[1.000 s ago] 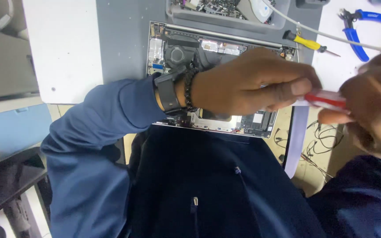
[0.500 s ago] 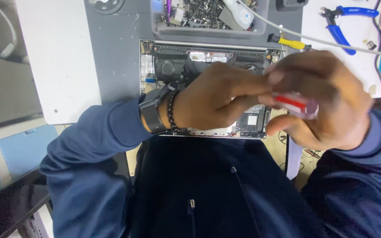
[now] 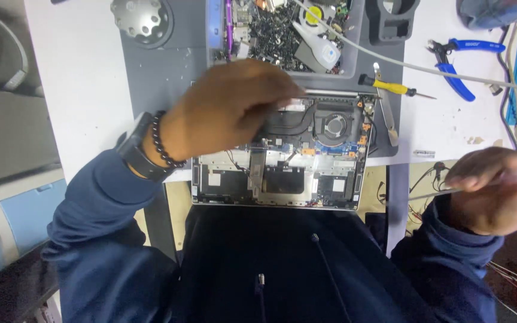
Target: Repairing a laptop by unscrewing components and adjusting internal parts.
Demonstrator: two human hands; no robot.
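An opened laptop [image 3: 282,173] lies bottom-up on a grey mat, its fan, heat pipes and boards exposed. My left hand [image 3: 228,110], with a black watch and bead bracelet at the wrist, rests on the laptop's upper left part, fingers curled down onto the boards; whether it pinches anything is hidden. My right hand [image 3: 495,188] is off to the right, past the table's edge, closed around a red-handled screwdriver [image 3: 450,190] whose thin shaft points left toward the laptop.
A parts tray [image 3: 282,36] full of small components sits behind the laptop. A yellow-handled screwdriver [image 3: 393,88], blue-handled pliers [image 3: 459,66], tweezers [image 3: 388,116] and a white cable [image 3: 426,67] lie on the white table. A round metal disc [image 3: 142,21] is at the back left.
My right hand drew away to the right with the red-handled screwdriver. My left hand moved up onto the laptop's upper left, uncovering the fan and lower boards.
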